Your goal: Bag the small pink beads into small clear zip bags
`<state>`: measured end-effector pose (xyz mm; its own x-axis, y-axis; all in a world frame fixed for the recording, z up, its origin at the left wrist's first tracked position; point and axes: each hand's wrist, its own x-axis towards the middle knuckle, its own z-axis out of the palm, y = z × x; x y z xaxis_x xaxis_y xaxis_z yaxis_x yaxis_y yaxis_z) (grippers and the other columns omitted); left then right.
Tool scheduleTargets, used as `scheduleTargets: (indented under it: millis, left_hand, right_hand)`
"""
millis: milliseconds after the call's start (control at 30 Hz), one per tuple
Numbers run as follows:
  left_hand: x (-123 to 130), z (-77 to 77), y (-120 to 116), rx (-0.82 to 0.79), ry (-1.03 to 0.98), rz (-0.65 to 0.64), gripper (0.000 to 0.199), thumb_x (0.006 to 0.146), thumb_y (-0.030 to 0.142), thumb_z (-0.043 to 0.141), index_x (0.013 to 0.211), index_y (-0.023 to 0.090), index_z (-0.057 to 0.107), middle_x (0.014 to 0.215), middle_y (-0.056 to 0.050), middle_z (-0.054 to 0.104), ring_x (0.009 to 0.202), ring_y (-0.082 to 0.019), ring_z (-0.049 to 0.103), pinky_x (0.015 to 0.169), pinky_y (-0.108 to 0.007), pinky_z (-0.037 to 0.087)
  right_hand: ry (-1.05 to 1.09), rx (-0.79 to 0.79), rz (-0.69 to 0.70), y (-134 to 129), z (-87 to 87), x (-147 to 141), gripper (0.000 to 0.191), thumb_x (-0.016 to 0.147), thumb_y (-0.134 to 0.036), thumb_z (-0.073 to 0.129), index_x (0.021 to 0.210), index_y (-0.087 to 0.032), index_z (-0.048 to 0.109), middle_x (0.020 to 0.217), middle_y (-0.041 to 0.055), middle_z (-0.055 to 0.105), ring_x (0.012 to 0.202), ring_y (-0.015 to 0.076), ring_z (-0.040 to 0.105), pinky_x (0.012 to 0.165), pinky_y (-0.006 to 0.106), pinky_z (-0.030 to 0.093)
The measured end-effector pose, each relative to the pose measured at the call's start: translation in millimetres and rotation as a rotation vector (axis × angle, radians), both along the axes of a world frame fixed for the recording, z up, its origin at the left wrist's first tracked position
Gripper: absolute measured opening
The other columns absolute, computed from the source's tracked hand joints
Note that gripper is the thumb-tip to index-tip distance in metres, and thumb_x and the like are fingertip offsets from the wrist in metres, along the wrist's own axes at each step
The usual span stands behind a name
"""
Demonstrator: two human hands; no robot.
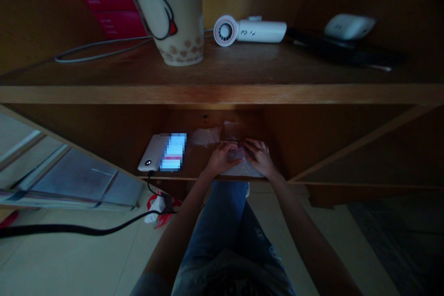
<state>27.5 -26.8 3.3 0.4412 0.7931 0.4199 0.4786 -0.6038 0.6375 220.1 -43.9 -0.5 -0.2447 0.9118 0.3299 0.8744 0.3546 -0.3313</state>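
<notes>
**Close Work in Dim Light**

From the head camera we look down past our jeans [222, 226] into a dim wooden desk with two levels. On the lower shelf [194, 164], our left hand [222, 159] and our right hand [259, 157] curve over a clear plastic packet [237, 155] from either side, fingers bent down onto its glossy film. We cannot tell whether they are grasping it or only resting on it. The packet lies on a pale sheet [241, 171] near the shelf's front edge. Just behind it sits a smaller clear pouch [231, 130], and a crinkled translucent bag [206, 136] lies to the pouch's left. The light is too low to tell what any of them holds.

Farther left, a white phone [163, 152] lies flat with its lit screen blurred. A black cable [76, 229] drops from it toward the floor, passing a crumpled red-and-white bag [159, 208].

Above, on the upper shelf [243, 67], stands a tall cream cup [176, 9] printed with a cartoon figure, round brown beads showing near its base. A magenta card [107, 0] leans behind it, and a thin white cable [100, 50] curves along the wood. To the right lie a white hair dryer [248, 30] with a pink ring and a smooth white case [349, 27].
</notes>
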Motion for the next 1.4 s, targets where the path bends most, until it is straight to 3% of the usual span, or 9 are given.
scheduleTargets:
  millis: [300,567,767,933,1100,1400]
  left_hand:
    - [-0.6,3.1,-1.9,-0.023,-0.008,0.005,0.037,0.069,0.036,0.067,0.101,0.021,0.054,0.1,-0.004,0.061,0.097,-0.02,0.056,0.09,-0.037,0.043]
    - [-0.5,-1.7,0.1,-0.039,-0.007,0.01,0.038,0.069,0.037,0.067,0.101,0.02,0.054,0.102,-0.004,0.061,0.098,-0.019,0.056,0.09,-0.036,0.043]
    - [-0.5,0.5,-0.6,-0.048,0.004,0.022,0.038,0.069,0.036,0.068,0.1,0.02,0.054,0.101,-0.004,0.061,0.096,-0.019,0.056,0.089,-0.036,0.044]
    - [-0.2,2.7,-1.1,-0.063,-0.011,0.019,0.037,0.068,0.034,0.068,0.099,0.021,0.054,0.101,-0.004,0.061,0.096,-0.019,0.057,0.088,-0.036,0.044]
    - [-0.4,3.2,-1.5,-0.07,-0.023,0.025,0.037,0.068,0.034,0.068,0.099,0.021,0.054,0.101,-0.004,0.061,0.096,-0.019,0.057,0.088,-0.036,0.045]
    - [0.1,1.1,-0.6,-0.06,-0.023,0.021,0.035,0.068,0.034,0.068,0.098,0.021,0.055,0.101,-0.003,0.062,0.095,-0.018,0.057,0.087,-0.035,0.045]
  right_hand:
    - [0.268,0.034,0.017,5.6,-3.7,4.6,0.032,0.084,-0.034,0.047,0.112,-0.024,0.06,0.115,0.0065,0.058,0.108,0.0227,0.049,0.091,0.043,0.038]
    - [0.656,0.009,-0.101,5.9,-8.6,9.6,0.023,0.079,-0.029,0.051,0.091,-0.018,0.066,0.091,0.0078,0.067,0.082,0.0193,0.062,0.077,0.036,0.049]
    - [0.677,-0.05,-0.116,5.2,-8.7,7.8,0.019,0.075,-0.026,0.052,0.085,-0.018,0.065,0.087,0.007,0.068,0.078,0.0196,0.063,0.074,0.036,0.05]
    - [0.703,0.019,-0.214,6.6,-13.1,11.9,0.025,0.071,-0.018,0.048,0.093,-0.017,0.061,0.087,0.0079,0.066,0.078,0.0197,0.062,0.075,0.036,0.049]
    - [0.599,0.108,-0.345,9.4,-21.8,16.2,0.03,0.072,-0.019,0.047,0.1,-0.017,0.058,0.096,0.011,0.064,0.086,0.0223,0.06,0.08,0.04,0.048]
    - [0.542,0.085,-0.335,8.1,-19.0,15.9,0.024,0.074,-0.019,0.046,0.094,-0.016,0.059,0.087,0.0104,0.065,0.081,0.0223,0.061,0.078,0.04,0.047]
